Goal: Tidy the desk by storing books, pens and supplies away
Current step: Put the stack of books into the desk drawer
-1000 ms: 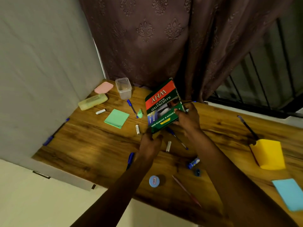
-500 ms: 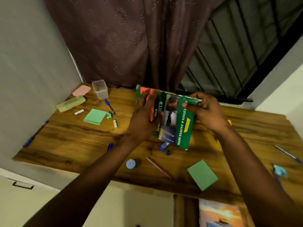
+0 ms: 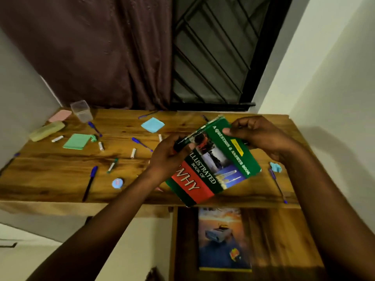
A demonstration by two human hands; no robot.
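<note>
**One book down, one in hand, the desk barely started**

I'm looking at the green and red book (image 3: 213, 163) held up in the centre right of the frame, tilted, clear of the desk (image 3: 50, 175) and hanging over its near edge. My left hand (image 3: 168, 157) has its fingers curled tight around the book's upper left edge; my right hand (image 3: 257, 134) pinches the top corner, thumb pressed on the cover. Both grips look firm.

Below it, lower centre of the frame, an open drawer (image 3: 284, 240) already holds one book with a sunset cover (image 3: 223, 238), lying flat. So I judge that one book is stored and this is the second on its way down.

Plenty left, though. Across the left and middle of the frame I count several blue pens (image 3: 90, 182), small white sticks, a green sticky pad (image 3: 77, 141), a blue pad (image 3: 152, 124), a round blue item (image 3: 117, 183). Upper left, a clear container (image 3: 81, 111), a pink lid (image 3: 60, 115) and a yellowish case (image 3: 47, 130) wait, none visibly filled. At far right lies another pen (image 3: 277, 184) beside a crumpled blue scrap (image 3: 275, 166). Early days, I'd say.
</note>
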